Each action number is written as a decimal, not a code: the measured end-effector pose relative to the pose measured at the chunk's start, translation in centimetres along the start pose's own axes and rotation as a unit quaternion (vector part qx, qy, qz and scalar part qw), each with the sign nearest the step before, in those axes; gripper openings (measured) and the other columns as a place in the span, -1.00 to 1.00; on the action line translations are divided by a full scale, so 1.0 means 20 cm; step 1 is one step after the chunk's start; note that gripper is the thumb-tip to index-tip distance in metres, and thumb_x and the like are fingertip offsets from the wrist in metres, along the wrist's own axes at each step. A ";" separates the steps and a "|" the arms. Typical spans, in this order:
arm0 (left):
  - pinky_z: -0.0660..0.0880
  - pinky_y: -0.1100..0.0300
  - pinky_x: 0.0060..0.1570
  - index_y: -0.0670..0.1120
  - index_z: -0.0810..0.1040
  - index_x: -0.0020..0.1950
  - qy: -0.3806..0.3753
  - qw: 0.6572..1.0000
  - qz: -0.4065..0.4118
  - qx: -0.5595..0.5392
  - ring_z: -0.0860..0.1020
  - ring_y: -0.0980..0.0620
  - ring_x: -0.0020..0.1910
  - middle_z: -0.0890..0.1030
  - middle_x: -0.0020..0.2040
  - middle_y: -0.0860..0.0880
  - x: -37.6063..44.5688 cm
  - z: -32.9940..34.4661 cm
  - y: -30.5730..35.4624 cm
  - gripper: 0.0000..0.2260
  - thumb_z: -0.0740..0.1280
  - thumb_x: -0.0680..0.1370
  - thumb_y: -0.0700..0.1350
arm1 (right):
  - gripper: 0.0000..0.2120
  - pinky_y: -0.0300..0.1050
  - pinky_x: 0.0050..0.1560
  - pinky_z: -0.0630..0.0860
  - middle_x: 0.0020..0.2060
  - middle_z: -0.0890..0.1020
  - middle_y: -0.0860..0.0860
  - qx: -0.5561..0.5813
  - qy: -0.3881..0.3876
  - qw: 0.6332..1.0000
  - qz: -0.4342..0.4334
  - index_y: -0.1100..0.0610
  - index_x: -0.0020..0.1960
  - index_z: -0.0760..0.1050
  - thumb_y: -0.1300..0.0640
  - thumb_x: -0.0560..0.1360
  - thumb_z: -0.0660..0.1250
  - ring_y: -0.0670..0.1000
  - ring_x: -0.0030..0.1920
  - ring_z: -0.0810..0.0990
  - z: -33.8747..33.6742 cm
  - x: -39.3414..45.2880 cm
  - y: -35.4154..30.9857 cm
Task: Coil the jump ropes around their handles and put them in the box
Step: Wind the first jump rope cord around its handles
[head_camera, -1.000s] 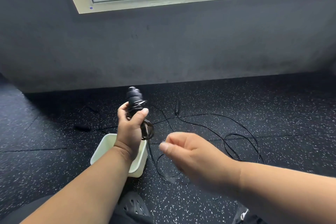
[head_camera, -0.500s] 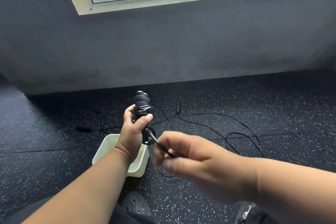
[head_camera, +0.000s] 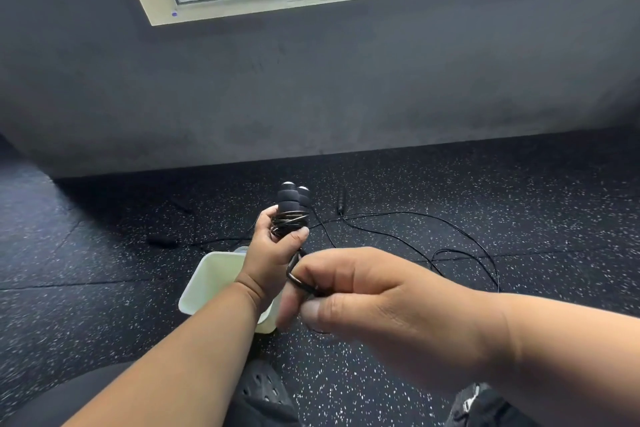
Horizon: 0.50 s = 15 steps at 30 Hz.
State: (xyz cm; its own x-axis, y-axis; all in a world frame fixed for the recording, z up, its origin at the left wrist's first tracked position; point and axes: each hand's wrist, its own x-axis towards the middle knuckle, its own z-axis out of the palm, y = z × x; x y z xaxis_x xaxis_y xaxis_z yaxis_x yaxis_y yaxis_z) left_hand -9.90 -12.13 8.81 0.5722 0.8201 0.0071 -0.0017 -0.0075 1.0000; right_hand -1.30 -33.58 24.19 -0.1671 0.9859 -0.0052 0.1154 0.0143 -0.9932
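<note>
My left hand (head_camera: 273, 253) grips two black foam jump rope handles (head_camera: 291, 201) held upright together, with several turns of thin black rope coiled around them. My right hand (head_camera: 377, 302) pinches a loop of that same rope (head_camera: 297, 277) just below the left hand. A pale green box (head_camera: 211, 279) stands open on the floor under my left wrist, partly hidden by the arm. A second jump rope (head_camera: 398, 239) lies loose across the floor behind, with one handle (head_camera: 341, 199) at the back and another handle (head_camera: 162, 240) to the left.
The floor (head_camera: 519, 204) is black speckled rubber matting, ending at a dark grey wall (head_camera: 311, 80) under a window. A black perforated shoe (head_camera: 263, 388) and my dark-clothed legs sit at the bottom edge.
My right hand came in from the lower right, took hold of the rope and drew it close under the left hand. The left hand with the handles shifted slightly right.
</note>
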 end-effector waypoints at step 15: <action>0.57 0.01 -0.10 -0.14 0.54 0.26 0.033 0.996 -0.079 -0.029 0.57 -0.06 -0.06 0.64 -0.02 -0.14 0.01 -0.02 -0.02 -0.67 0.51 0.54 -0.16 | -0.83 -0.34 -0.03 0.46 -0.17 0.59 -0.11 -0.020 0.162 0.981 -0.105 0.21 -0.06 0.69 0.37 0.55 0.34 -0.20 -0.13 0.57 -0.14 0.05 0.12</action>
State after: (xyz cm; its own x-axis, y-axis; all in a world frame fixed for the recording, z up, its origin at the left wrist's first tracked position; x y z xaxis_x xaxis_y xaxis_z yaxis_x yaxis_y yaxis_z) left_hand -10.17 -11.79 8.34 0.5138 0.8443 -0.1520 0.0361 0.1558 0.9871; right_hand 1.49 -32.07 22.06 0.1274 0.9618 0.2421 0.1508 0.2225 -0.9632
